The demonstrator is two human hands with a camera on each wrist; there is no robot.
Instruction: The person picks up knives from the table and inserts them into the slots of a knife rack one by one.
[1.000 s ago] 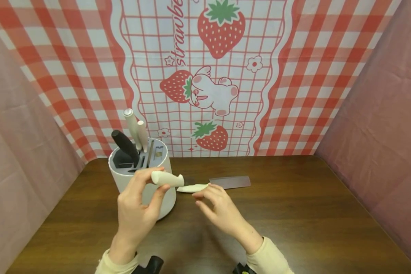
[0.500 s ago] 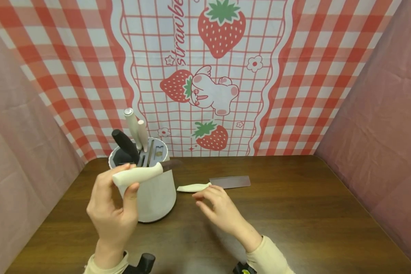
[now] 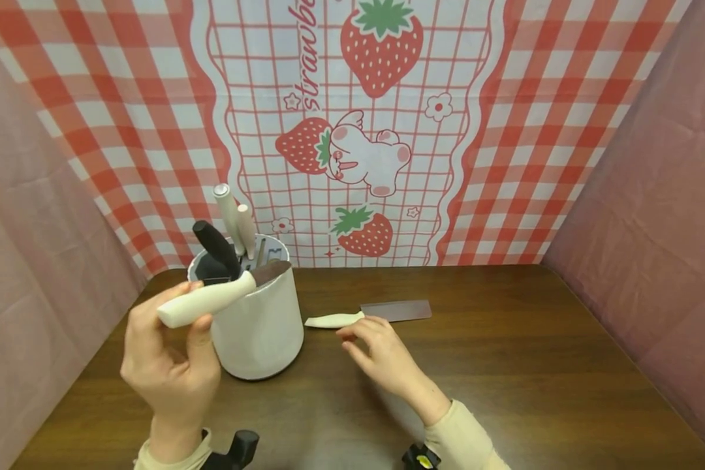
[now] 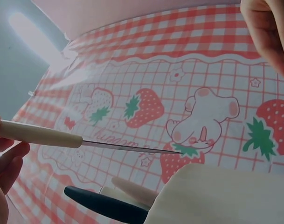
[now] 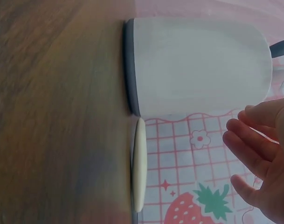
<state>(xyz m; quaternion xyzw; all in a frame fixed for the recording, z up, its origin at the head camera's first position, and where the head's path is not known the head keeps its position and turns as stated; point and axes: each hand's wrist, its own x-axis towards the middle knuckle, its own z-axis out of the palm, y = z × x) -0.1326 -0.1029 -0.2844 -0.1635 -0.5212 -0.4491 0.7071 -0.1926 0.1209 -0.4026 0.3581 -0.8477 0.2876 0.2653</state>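
Note:
My left hand (image 3: 170,359) pinches the cream handle of a small knife (image 3: 207,301) between thumb and fingers. The knife's blade points right, over the near rim of the white knife block (image 3: 258,333). In the left wrist view, the thin blade (image 4: 128,146) appears edge-on, above the block. My right hand (image 3: 384,359) holds nothing, its fingers loosely bent close over a cleaver (image 3: 396,311) that lies flat on the table. The cleaver's cream handle (image 5: 140,165) points toward the block's base in the right wrist view.
A black handle (image 3: 214,245) and two pale handles, one a thick handle (image 3: 226,209), rise from slots in the block. The brown wooden table (image 3: 505,365) runs back to a red-checked strawberry cloth (image 3: 364,163). Pink cloth hangs at both sides.
My left hand has carried the knife leftward from beside the right hand to the front left of the block, and its blade now crosses the rim. My right hand has barely moved.

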